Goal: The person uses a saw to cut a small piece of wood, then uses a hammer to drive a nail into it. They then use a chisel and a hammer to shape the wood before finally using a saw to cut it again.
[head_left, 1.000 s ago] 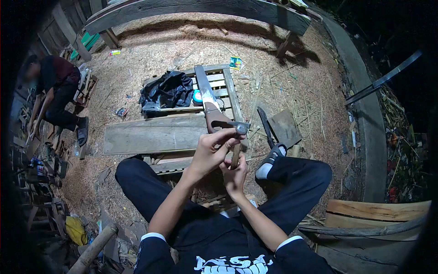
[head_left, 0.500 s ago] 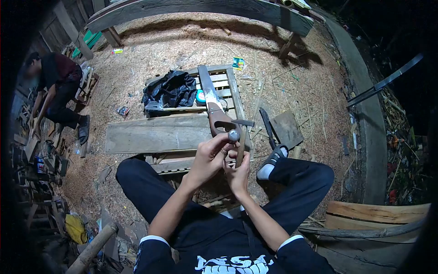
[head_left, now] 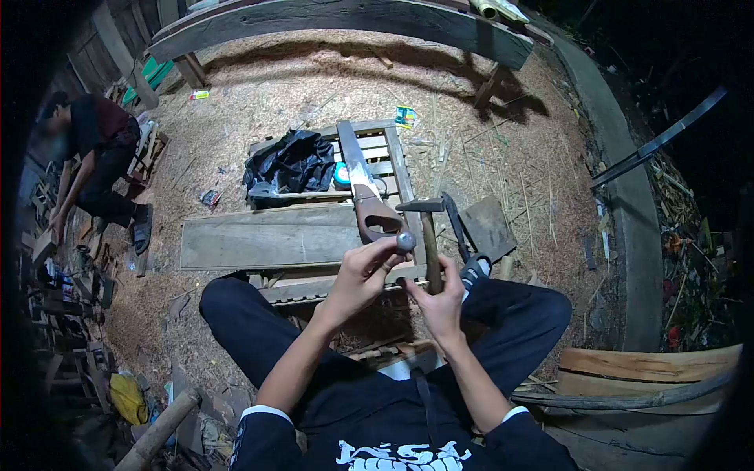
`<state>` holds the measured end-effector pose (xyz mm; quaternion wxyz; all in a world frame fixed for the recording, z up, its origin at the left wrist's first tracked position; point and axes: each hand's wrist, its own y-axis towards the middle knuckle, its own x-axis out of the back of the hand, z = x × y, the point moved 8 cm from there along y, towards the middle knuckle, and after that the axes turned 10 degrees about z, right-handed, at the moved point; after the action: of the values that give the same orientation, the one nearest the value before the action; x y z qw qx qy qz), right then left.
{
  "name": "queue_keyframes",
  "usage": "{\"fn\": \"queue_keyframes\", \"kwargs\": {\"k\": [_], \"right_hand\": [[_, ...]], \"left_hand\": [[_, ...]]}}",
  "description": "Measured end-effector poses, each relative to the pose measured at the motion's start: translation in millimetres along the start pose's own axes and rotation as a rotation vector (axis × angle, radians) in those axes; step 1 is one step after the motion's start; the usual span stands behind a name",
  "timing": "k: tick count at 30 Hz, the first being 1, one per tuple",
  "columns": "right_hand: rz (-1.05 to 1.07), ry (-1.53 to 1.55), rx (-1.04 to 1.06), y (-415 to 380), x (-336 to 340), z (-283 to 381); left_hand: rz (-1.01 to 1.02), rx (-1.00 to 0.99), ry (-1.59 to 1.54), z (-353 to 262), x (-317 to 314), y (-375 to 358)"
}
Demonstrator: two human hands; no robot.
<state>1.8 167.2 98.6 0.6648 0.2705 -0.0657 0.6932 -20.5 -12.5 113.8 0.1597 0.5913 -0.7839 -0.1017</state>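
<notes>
In the head view, my left hand (head_left: 360,275) is closed on a small object with a round, shiny metal end (head_left: 405,241). My right hand (head_left: 440,303) grips the lower handle of a hammer (head_left: 430,235), whose dark head is up, just right of the saw's handle. A small dark piece shows at the right thumb tip, too small to name. Beyond my hands a hand saw (head_left: 363,179) with a brown handle lies on a slatted wooden pallet (head_left: 403,166). A grey board (head_left: 267,238) lies across the pallet's left part.
Black plastic bag (head_left: 289,165) and a blue-green round item (head_left: 342,174) lie on the pallet. A machete (head_left: 455,224) is beside a flat board (head_left: 488,226). Another person (head_left: 102,161) bends at the left. A long bench (head_left: 338,31) stands at the back, planks (head_left: 628,365) lower right.
My right hand has moved right, away from my left hand, carrying the hammer, which now stands more upright. My left hand has barely moved. The camera view has shifted slightly.
</notes>
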Motion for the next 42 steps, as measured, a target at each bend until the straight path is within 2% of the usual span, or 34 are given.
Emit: {"fn": "queue_keyframes", "kwargs": {"k": [3, 5, 7, 8, 9, 11, 12, 16, 19, 23, 36, 42], "right_hand": [[0.058, 0.039, -0.085, 6, 30, 17], [0.039, 0.032, 0.036, 12, 45, 36], [0.084, 0.296, -0.111, 19, 52, 39], [0.205, 0.306, -0.071, 24, 53, 41], [0.203, 0.308, -0.066, 28, 58, 42], [0.286, 0.279, -0.217, 32, 57, 33], [0.257, 0.198, -0.135, 33, 59, 39], [0.261, 0.252, 0.021, 27, 62, 63], [0.309, 0.236, -0.101, 24, 73, 67], [0.289, -0.07, -0.002, 29, 89, 90], [0.245, 0.001, 0.01, 22, 85, 95], [0.339, 0.007, -0.063, 24, 85, 89]], "left_hand": [[-0.006, 0.003, 0.007, -4, -2, 0], [0.003, -0.002, 0.042, -9, -3, 1], [0.013, -0.001, 0.026, -10, -5, 1], [0.024, 0.002, 0.01, -9, -6, 0], [0.024, -0.002, 0.014, -9, -6, 1], [0.068, -0.022, -0.037, -8, -9, 2], [0.07, -0.027, -0.033, -8, -9, 2], [0.105, -0.032, 0.042, -15, -14, 1], [0.069, -0.024, 0.047, -17, -14, 0], [0.002, -0.034, 0.055, -4, -9, -7], [-0.02, -0.064, 0.112, -7, -13, -21], [-0.011, 0.036, 0.052, 3, -14, -14]]}}
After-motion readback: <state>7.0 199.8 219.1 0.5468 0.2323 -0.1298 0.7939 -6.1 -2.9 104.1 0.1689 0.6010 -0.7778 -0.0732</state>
